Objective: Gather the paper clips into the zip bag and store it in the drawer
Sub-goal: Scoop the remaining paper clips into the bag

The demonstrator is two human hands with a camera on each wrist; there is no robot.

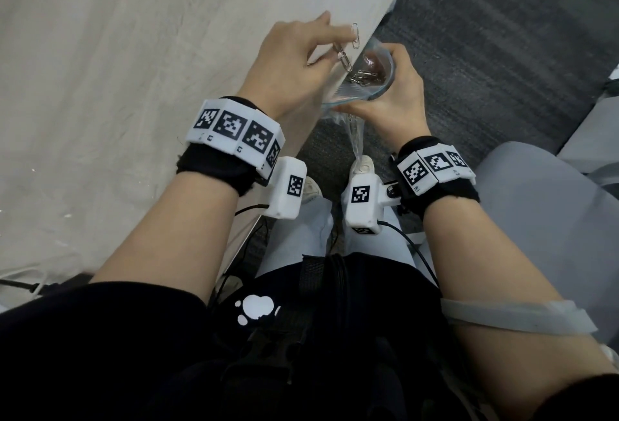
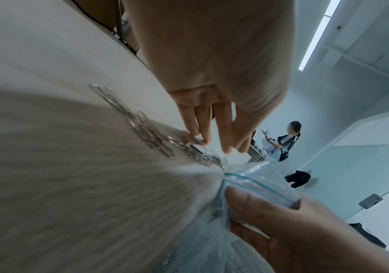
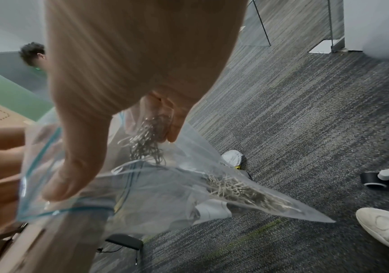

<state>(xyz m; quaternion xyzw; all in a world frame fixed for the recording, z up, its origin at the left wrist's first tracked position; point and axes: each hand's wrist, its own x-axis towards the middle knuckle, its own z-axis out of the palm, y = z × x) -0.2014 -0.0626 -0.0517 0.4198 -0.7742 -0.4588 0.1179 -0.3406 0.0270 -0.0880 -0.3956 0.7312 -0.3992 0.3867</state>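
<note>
Now our right hand grips the zip bag just below the table edge, mouth tilted up to catch. Our left hand, fingers nearly straight, sweeps the last paper clips over it, long axes roughly across the edge.

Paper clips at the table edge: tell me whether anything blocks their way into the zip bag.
Nothing visible does. The paper clips lie at the table edge, under the left hand's fingers. The right hand holds the zip bag with its mouth open just below that edge, beside them.
</note>
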